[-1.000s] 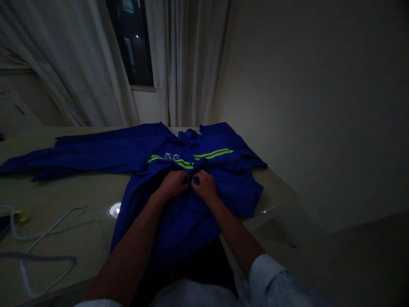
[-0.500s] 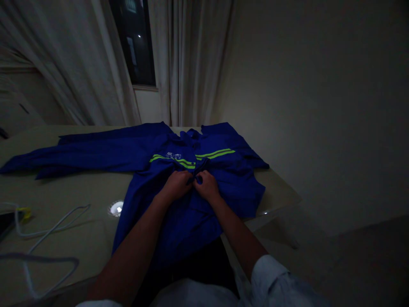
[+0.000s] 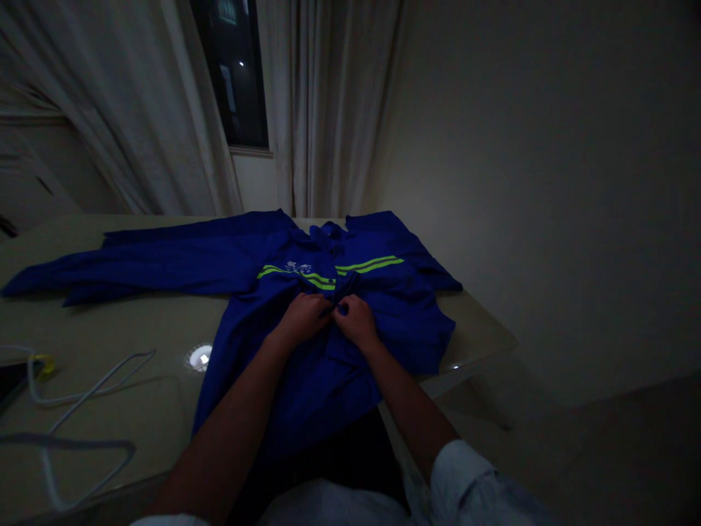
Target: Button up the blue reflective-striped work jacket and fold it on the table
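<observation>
A blue work jacket (image 3: pixel 252 259) with yellow-green double stripes across the chest and a white print lies spread on the table, its collar toward the far edge. My left hand (image 3: pixel 307 315) is closed on the jacket's front edge near the middle, just below the stripes. Right beside it, my right hand (image 3: pixel 355 318) pinches the other front edge, and the fingertips of both hands nearly meet. Whatever small part of the front sits between the fingers is hidden and dark. The jacket's lower hem hangs over the table edge toward me.
The pale table (image 3: pixel 136 329) carries a white cable (image 3: pixel 104 387) at the left, beside a dark object (image 3: pixel 12 383) with a yellow piece. A bright round reflection shows near the jacket. Behind stand curtains (image 3: pixel 328 109), a dark window (image 3: pixel 233 80) and a bare wall (image 3: pixel 520 183).
Almost nothing differs; both hands keep their hold at the same place on the jacket front. The whole view has shifted very slightly.
</observation>
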### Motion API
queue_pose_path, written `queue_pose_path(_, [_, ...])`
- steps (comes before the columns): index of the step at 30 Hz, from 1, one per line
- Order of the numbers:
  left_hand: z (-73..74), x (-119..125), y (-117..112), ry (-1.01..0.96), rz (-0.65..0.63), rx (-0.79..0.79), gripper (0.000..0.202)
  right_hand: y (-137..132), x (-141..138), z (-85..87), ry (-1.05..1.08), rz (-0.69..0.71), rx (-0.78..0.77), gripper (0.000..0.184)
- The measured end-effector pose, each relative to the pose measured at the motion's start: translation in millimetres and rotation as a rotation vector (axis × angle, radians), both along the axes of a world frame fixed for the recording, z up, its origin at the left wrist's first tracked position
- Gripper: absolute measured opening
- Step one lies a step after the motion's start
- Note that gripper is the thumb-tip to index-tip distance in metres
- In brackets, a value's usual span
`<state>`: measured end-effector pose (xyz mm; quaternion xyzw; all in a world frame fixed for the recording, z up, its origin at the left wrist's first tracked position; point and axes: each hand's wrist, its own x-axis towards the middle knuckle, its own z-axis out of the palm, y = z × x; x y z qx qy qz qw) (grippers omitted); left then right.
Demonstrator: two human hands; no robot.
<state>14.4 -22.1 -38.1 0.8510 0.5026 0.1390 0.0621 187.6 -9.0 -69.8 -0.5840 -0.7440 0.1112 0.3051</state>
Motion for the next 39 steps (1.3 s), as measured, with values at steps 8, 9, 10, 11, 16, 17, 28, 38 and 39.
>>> queue_pose_path(8, [2.4,0,-3,0.027,0.006,0.010,0.022,3,3,-0.9,0.048,0.039,-0.013,0.005])
queue_pose_path(9, [2.3,0,-2,0.023,0.004,0.012,0.022,3,3,-1.2,0.047,0.037,-0.016,0.005])
queue_pose_path(10, [2.1,0,-2,0.020,0.000,0.013,0.022,3,3,-1.3,0.048,0.038,-0.018,0.005])
queue_pose_path(11, [1.7,0,-2,0.019,-0.003,0.014,0.022,3,3,-1.5,0.049,0.038,-0.019,0.005])
queue_pose_path(16, [0.3,0,-1,0.048,-0.004,0.022,0.021,4,3,-2.4,0.060,0.036,-0.033,0.006])
queue_pose_path(17, [0.3,0,-1,0.054,-0.001,0.023,0.021,4,2,-2.6,0.057,0.033,-0.039,0.005])
queue_pose_path(28, [3.0,2,0,0.098,0.004,-0.018,0.021,-7,-4,9.2,-0.127,-0.043,-0.055,0.008])
queue_pose_path(38, [1.5,-7,8,-0.038,0.003,-0.047,0.019,-19,-5,15.3,-0.394,-0.027,0.093,0.013])
queue_pose_path(39, [0.5,-8,9,-0.066,0.000,-0.047,0.020,-20,-5,15.2,-0.409,-0.032,0.120,0.012])
